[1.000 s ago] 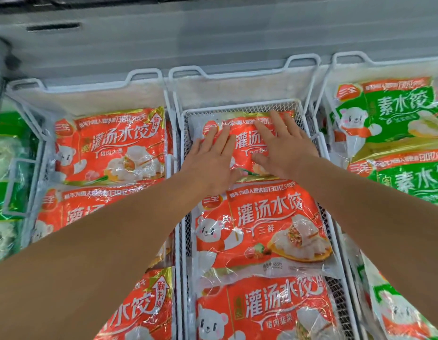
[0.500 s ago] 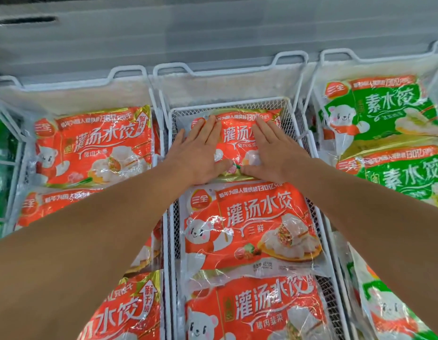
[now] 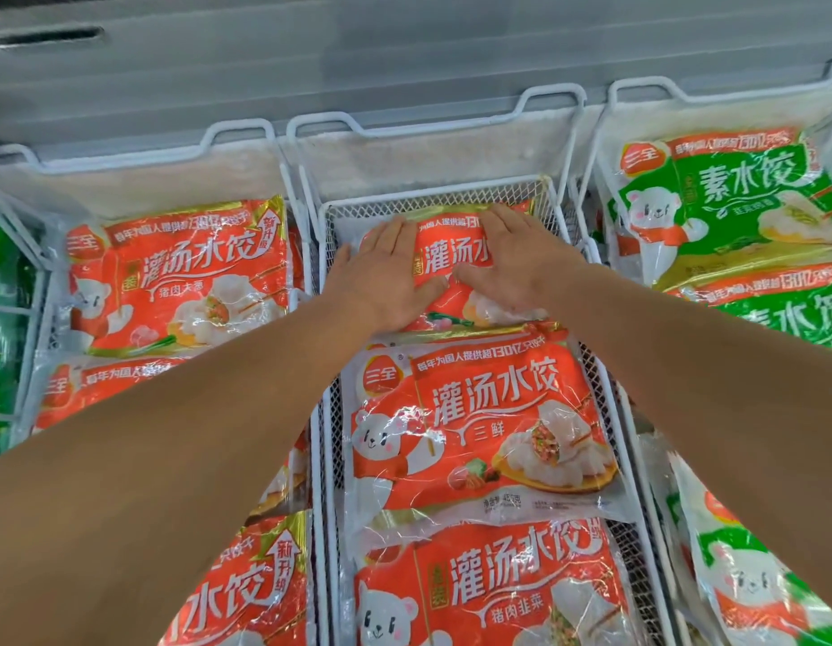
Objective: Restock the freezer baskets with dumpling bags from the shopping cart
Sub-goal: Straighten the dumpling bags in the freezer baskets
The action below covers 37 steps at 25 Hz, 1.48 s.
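Green packaging [image 3: 4,328] shows at the far left edge, behind a white wire frame. Next comes the left basket [image 3: 139,153], where red dumpling bags lie overlapping, the farthest one [image 3: 181,277] face up against the frosted back wall.

In the middle basket [image 3: 433,191], a white mesh one, three red bags run in a row toward the viewer. Both bare forearms reach over it. The left hand [image 3: 381,277] lies flat, palm down, fingers stretched out and close together, on the left part of the farthest red bag [image 3: 456,272]. The right hand [image 3: 512,258] lies flat in the same way on that bag's right part, its thumb pointing toward the left thumb with a small gap between them. Neither hand closes around anything; both press on the bag's top face. This bag sits at the far end of the mesh basket, its near edge tucked under the middle red bag [image 3: 479,426], which in turn overlaps the nearest red bag [image 3: 488,594].

On the right, the right basket [image 3: 712,97] holds green dumpling bags [image 3: 726,202] stacked in overlapping fashion.
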Tool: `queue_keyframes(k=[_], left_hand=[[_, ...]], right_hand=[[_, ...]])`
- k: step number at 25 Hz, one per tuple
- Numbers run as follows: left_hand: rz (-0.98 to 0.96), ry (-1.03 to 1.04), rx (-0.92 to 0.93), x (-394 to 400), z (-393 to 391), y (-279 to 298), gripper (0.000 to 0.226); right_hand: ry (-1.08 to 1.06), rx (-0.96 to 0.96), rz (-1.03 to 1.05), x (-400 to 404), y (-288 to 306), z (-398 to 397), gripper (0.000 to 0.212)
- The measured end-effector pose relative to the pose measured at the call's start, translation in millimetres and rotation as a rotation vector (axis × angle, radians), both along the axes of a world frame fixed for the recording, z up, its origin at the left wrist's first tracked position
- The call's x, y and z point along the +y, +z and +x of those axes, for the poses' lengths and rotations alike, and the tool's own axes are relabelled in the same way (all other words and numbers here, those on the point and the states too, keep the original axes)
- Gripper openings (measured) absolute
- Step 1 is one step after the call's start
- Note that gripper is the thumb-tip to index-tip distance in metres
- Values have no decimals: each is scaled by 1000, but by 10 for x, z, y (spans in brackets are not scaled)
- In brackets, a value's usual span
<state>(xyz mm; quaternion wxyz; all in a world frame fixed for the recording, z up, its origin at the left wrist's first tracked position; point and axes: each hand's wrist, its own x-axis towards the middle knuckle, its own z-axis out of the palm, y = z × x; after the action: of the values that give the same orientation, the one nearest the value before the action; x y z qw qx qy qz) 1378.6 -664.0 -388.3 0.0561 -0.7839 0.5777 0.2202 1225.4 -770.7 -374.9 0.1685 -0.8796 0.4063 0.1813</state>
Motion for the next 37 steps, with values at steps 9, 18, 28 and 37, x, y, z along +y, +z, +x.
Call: queue_keyframes(k=[9, 18, 28, 37], left_hand=[[-172, 0, 197, 56, 23, 356, 50], [-71, -157, 184, 1339, -590, 377, 82], [-110, -174, 37, 1647, -838, 380, 85], [0, -358, 68, 2805, -1446, 346, 72]], right_hand=[[-8, -112, -18, 182, 281, -173, 70], [121, -101, 83, 1394, 411, -1116, 72], [38, -259, -44, 1734, 455, -1351, 59], [176, -79, 76, 2642, 328, -1934, 78]])
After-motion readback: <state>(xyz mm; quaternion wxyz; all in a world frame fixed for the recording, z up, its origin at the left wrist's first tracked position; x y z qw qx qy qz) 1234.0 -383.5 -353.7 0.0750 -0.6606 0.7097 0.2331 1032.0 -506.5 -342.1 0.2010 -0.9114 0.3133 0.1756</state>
